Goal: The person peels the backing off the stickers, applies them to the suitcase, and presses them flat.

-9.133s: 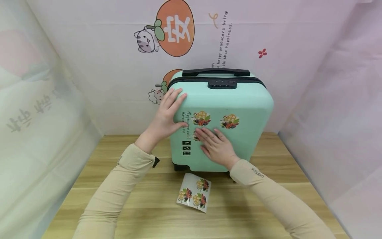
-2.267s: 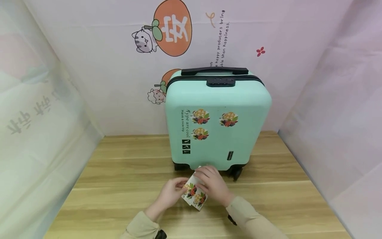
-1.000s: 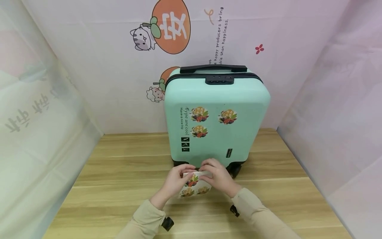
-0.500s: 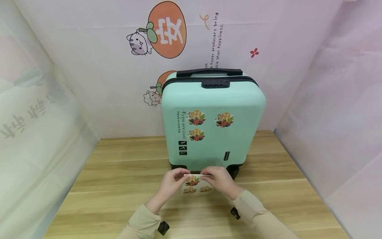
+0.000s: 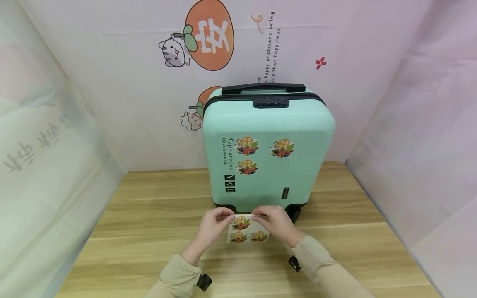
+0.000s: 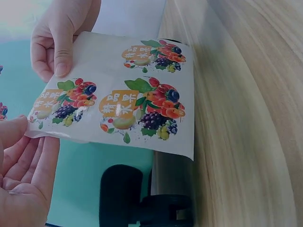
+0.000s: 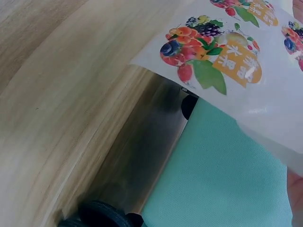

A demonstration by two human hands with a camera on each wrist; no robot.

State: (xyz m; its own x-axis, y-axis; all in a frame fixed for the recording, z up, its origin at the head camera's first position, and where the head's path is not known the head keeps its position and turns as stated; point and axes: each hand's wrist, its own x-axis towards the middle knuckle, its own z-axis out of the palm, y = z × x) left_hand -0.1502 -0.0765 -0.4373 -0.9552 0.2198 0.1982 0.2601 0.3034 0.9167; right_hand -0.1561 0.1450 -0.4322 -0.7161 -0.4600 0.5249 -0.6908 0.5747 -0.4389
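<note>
A white sheet of fruit-print stickers (image 5: 249, 232) is held up in front of the suitcase's base, three stickers showing on it. My left hand (image 5: 211, 228) pinches its upper left corner between thumb and fingers. At the upper right corner, my right hand (image 5: 277, 224) pinches it too. The left wrist view shows both hands on one edge of the sheet (image 6: 106, 130); in the right wrist view only a sliver of fingers (image 7: 296, 196) appears at the right edge. Behind stands an upright mint-green suitcase (image 5: 266, 178), with three round fruit stickers (image 5: 282, 148) on its front.
The suitcase stands on a wood-grain table (image 5: 156, 215), near the printed backdrop cloth (image 5: 130, 82). It has a black top handle (image 5: 263, 87) and black wheels (image 5: 293, 213). Pale cloth walls (image 5: 410, 145) rise at both sides. Black wrist straps (image 5: 203, 282) hang below the cuffs.
Both hands were on the suitcase front while the sheet lay on the table. Since then they have come down and picked up the sheet. Lately its face has tilted more toward the head camera.
</note>
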